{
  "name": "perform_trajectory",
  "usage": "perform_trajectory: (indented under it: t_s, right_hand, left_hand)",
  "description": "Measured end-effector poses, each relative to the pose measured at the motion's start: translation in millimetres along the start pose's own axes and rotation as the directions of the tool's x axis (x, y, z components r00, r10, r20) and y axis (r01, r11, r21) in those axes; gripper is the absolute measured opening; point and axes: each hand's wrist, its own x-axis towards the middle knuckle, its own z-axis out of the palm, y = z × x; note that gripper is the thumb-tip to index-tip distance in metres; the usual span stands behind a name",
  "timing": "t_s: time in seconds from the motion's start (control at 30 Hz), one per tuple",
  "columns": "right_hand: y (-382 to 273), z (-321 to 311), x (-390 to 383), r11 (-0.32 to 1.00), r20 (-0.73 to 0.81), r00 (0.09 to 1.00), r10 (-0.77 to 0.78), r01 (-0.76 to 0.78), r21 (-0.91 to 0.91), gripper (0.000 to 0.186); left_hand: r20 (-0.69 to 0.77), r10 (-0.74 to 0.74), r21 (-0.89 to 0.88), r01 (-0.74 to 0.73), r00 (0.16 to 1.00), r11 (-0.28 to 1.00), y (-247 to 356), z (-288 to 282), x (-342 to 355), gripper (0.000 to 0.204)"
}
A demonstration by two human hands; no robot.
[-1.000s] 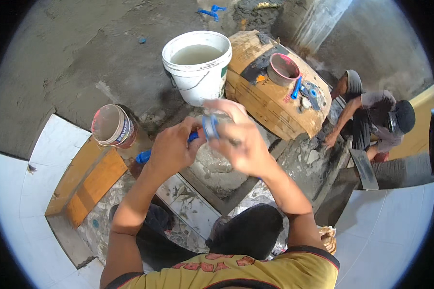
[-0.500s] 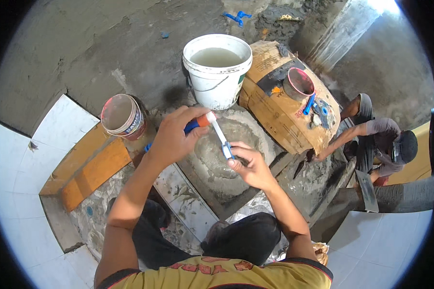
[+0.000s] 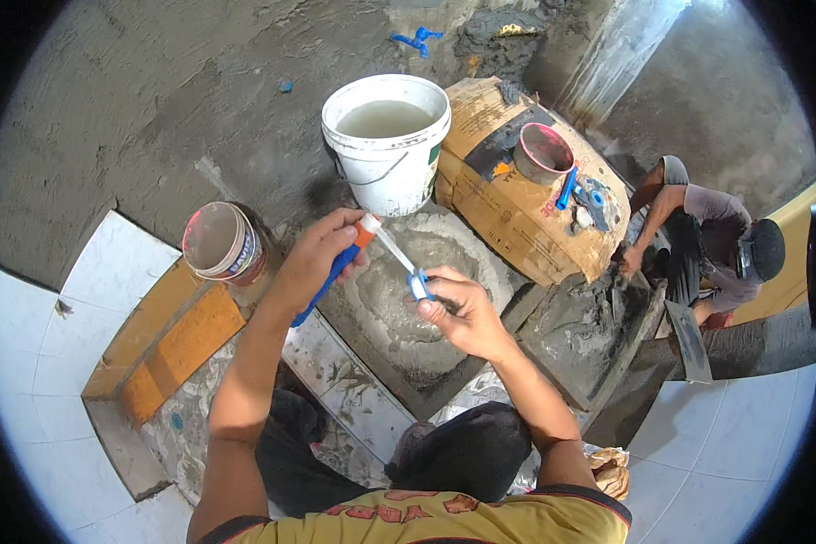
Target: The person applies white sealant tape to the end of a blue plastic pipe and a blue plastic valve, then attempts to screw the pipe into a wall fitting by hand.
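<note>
My left hand is closed around a long blue plastic fitting with an orange collar. White tape is wound on the fitting's end. From there a white strip of thread seal tape stretches tight to a small blue-rimmed roll of thread seal tape. My right hand pinches this roll between thumb and fingers. Both hands are over a patch of wet cement inside a square frame. Just beyond them stands a white bucket of cloudy water.
A smaller bucket stands at left beside an orange board. At right, a cardboard box bears a pink-rimmed tub and blue parts. A co-worker crouches past it. A blue tap lies farther off.
My left hand has turned, so more of the blue fitting shows below it. Both hands have shifted slightly left in the picture. The co-worker's hand has moved right.
</note>
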Motion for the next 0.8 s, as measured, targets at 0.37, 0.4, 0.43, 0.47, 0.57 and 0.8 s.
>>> perform_trajectory:
  t_s: [0.37, 0.4, 0.43, 0.47, 0.57, 0.8]
  right_hand:
    - [-42, -13, -1, 0.961, -0.009, 0.981, -0.193, 0.188, -0.201, 0.015]
    - [-49, -16, 1, 0.922, -0.017, 0.955, -0.296, 0.28, -0.268, 0.017]
    - [-53, -18, 6, 0.921, 0.005, 0.941, -0.338, 0.331, -0.207, 0.021]
    - [-55, -18, 15, 0.923, -0.003, 0.943, -0.331, 0.324, -0.207, 0.021]
    - [-53, -15, 45, 0.909, -0.01, 0.91, -0.415, 0.414, -0.04, 0.02]
    - [47, -20, 55, 0.95, -0.014, 0.997, 0.08, -0.072, 0.305, 0.037]
  left_hand:
    - [0.029, 0.124, 0.319, -0.127, 0.992, 0.939, -23, 1, 0, 0.037]
    - [0.021, 0.246, 0.531, -0.219, 0.969, 0.819, -22, 8, -1, 0.035]
    - [0.033, 0.24, 0.524, -0.222, 0.97, 0.822, -19, 15, -1, 0.035]
    - [0.132, 0.328, 0.582, -0.341, 0.935, 0.738, -12, 20, -5, 0.032]
    - [0.253, 0.355, 0.678, -0.426, 0.9, 0.598, -9, 39, -18, 0.029]
    - [0.148, 0.355, 0.641, -0.363, 0.923, 0.676, 22, 46, -35, 0.026]
